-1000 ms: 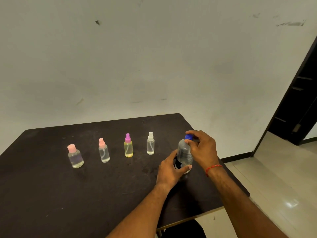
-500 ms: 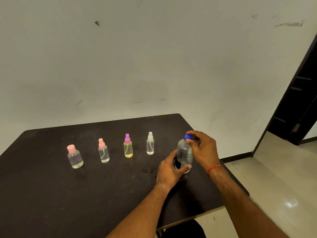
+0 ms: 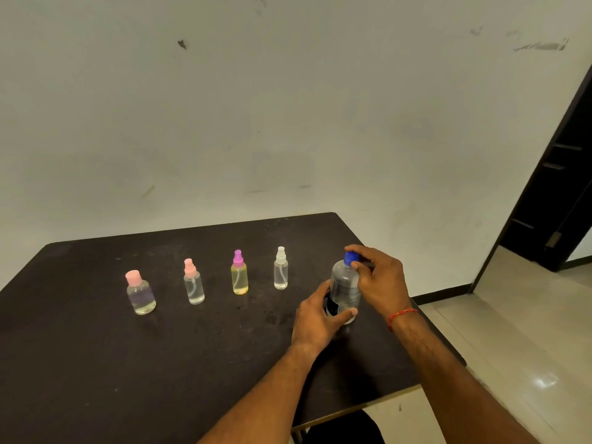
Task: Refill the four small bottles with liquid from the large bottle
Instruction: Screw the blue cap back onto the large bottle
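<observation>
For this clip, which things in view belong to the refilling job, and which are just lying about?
Job: large bottle; blue cap; pink-capped bottle; pink spray bottle; yellow spray bottle; white-topped spray bottle; left hand gripping the large bottle; right hand pinching the cap.
Just there: dark table; doorway; red wrist thread.

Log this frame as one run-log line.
stage: opening large bottle | left hand: grips its base | right hand: pinches blue cap | four small bottles: capped, in row, untouched

dark table point(image 3: 96, 363) | four small bottles point(image 3: 239, 277), row | large bottle point(image 3: 344, 290), apparently resting
</observation>
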A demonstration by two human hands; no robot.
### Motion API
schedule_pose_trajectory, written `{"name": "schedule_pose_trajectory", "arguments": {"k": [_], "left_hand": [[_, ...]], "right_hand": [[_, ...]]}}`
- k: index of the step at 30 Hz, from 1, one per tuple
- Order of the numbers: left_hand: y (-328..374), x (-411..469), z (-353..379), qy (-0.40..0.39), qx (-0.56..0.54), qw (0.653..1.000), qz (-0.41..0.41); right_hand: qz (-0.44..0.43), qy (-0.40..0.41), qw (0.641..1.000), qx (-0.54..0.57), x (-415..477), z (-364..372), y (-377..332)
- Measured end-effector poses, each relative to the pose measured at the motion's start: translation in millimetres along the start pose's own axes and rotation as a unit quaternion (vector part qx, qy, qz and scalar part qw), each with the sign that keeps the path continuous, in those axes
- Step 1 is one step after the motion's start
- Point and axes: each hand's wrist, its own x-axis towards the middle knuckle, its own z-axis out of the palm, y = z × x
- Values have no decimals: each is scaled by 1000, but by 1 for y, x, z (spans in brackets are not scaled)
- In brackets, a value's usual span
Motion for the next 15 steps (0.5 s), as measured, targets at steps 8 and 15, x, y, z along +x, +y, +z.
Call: {"name": "schedule_pose_trajectory", "arguments": {"k": [8, 15], "left_hand": [[1, -1, 0, 1, 4, 1000, 1], [1, 0, 0, -2, 6, 1000, 0]], "right_hand": [[23, 25, 999, -23, 2, 0, -9], [-3, -14, 1000, -13, 0, -5, -4]]}}
